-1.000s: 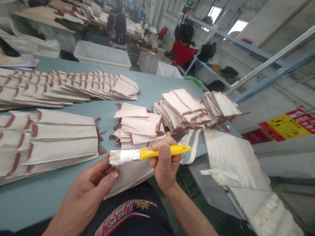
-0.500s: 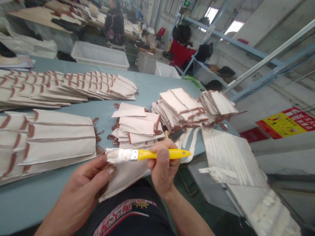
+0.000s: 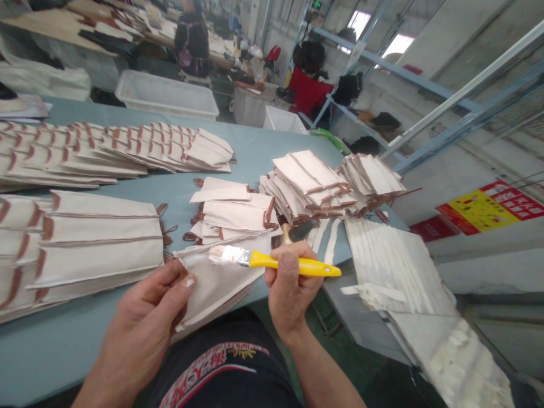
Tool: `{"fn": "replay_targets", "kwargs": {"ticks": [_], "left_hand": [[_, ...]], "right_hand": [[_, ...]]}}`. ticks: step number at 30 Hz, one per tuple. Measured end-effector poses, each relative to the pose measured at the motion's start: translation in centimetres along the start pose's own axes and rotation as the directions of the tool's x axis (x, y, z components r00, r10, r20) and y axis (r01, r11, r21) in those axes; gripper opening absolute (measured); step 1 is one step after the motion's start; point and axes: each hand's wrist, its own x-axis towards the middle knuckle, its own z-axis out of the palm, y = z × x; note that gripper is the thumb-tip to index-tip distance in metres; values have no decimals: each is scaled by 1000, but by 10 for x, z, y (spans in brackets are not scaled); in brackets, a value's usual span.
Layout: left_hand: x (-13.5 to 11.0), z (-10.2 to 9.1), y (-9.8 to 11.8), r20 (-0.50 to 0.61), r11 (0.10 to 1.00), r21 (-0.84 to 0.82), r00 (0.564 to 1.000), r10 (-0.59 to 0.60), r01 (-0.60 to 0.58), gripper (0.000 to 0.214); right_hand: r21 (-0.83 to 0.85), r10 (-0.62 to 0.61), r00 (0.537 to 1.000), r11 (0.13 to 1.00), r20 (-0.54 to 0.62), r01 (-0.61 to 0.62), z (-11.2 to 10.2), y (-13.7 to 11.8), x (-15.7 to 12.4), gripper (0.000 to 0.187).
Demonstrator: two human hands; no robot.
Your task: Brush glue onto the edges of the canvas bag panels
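Observation:
My right hand is closed on the yellow handle of a flat brush, whose white bristles rest on a cream fabric piece at the near table edge. My left hand pinches that piece at its left corner, thumb on top. Just beyond lies a small stack of cream pieces with brown trim.
Long rows of overlapped cream pieces cover the blue table at left. More stacks sit at the right end, with white strips on a lower surface. White bins and a seated person are beyond.
The brush has moved right and down, from by my left fingertips onto the fabric piece. My left hand has lifted the piece's corner and shifted slightly left.

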Motion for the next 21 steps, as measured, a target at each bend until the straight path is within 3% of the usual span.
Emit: {"fn": "replay_targets", "kwargs": {"ticks": [5, 10, 15, 19, 20, 21], "left_hand": [[5, -5, -10, 84, 957, 230, 983, 163, -178, 34], [10, -15, -5, 139, 924, 283, 964, 226, -258, 37], [10, -18, 0, 137, 910, 277, 950, 281, -309, 34], [10, -23, -3, 146, 934, 199, 952, 270, -296, 17], [10, -25, -4, 145, 944, 168, 955, 260, -283, 16], [11, -26, -5, 148, 955, 136, 959, 243, -263, 16]], "right_hand": [[-71, -63, 991, 995, 121, 72, 4, 1, -16, 32], [-116, -158, 954, 974, 254, 193, 6, -3, -31, 18], [-139, -286, 878, 922, 383, 361, 8, -14, -24, 24], [43, -428, 742, 878, 515, 476, 6, -7, -10, 19], [93, -443, 732, 880, 518, 466, 5, -3, -7, 21], [113, -433, 758, 892, 488, 437, 4, 1, -5, 26]]}}
